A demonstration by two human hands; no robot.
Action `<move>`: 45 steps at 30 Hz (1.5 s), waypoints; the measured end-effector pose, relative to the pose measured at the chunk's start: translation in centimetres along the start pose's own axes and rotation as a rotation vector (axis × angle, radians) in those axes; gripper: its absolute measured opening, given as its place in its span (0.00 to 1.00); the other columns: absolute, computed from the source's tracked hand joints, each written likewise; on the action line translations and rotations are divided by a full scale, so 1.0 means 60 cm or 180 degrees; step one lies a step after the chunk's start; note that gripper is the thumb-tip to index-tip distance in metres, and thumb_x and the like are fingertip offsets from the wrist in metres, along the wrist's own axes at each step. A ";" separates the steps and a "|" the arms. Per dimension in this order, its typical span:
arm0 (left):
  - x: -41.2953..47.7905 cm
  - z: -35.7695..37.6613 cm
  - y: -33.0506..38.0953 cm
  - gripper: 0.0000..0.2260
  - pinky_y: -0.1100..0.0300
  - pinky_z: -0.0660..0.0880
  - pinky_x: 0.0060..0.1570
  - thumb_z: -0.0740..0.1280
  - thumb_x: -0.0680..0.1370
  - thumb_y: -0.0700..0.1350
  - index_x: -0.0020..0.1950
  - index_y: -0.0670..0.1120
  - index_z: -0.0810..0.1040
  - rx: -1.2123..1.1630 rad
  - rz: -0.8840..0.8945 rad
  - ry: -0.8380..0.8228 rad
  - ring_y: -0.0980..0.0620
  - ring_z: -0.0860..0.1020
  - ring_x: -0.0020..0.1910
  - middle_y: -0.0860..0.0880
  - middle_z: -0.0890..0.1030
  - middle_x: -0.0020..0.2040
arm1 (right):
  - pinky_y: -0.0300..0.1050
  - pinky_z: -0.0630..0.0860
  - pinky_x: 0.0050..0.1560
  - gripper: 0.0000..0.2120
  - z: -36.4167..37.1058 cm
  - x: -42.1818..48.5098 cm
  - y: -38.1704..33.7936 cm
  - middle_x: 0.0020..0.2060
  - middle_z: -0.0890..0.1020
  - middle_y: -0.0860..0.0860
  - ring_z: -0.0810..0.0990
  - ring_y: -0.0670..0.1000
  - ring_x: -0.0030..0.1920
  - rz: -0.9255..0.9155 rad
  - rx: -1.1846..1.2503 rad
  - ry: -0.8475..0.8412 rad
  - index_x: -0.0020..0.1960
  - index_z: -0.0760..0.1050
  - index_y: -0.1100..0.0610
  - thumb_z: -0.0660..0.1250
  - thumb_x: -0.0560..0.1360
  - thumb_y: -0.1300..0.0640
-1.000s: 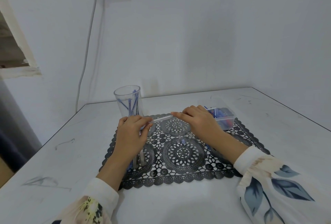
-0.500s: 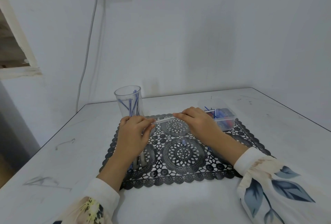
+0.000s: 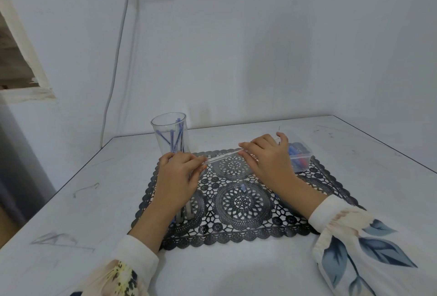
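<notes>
Both hands worked 1 clear pen barrel [image 3: 222,157] over the black lace placemat [image 3: 243,224], toward its 12 o'clock edge. The barrel sat just above the mat and nearly level, its left end slightly lower.

Left hand [image 3: 178,177]: fingers curled, tips pinching the barrel's 9 o'clock end. Right hand [image 3: 269,161]: fingertips closed on the 3 o'clock end, 1 digit cocked up on the far side.

Change over the last second was small. The barrel kept its place and tilt, and the left hand did not shift. The right hand's far digit rose and covered the thin blue sticks that had shown by the box. It read as a re-grip at that end, probably seating a part, so the step looked unfinished and the barrel unreleased.

- Clear tumbler [image 3: 169,134] at 10 o'clock, thin blue sticks inside.
- Clear plastic box [image 3: 301,156] at 2 o'clock, holding blue and red pieces, just beside the right hand.
- Grey pen parts [image 3: 186,213] at 7 o'clock, by the left wrist.
- 1 small blue piece [image 3: 243,187] near mat centre.
</notes>
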State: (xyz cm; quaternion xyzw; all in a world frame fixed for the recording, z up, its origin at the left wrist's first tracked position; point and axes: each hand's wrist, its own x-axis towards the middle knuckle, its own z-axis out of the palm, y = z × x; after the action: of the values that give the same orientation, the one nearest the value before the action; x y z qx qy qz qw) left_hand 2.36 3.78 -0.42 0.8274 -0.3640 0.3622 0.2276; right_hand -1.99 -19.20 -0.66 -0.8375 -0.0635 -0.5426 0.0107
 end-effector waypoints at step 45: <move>-0.003 0.009 0.005 0.14 0.51 0.68 0.51 0.60 0.76 0.53 0.50 0.50 0.83 -0.0046 0.0014 0.0027 0.55 0.77 0.43 0.56 0.81 0.41 | 0.28 0.64 0.62 0.29 -0.017 -0.009 -0.053 0.57 0.77 0.54 0.71 0.44 0.58 0.0161 0.1914 -0.0937 0.66 0.71 0.56 0.59 0.69 0.76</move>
State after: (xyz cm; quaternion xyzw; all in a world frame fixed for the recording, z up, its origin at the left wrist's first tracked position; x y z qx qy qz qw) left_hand 2.30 3.34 -0.88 0.8233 -0.3674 0.3636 0.2343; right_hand -3.53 -16.20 -0.88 -0.8676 -0.2008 -0.3723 0.2614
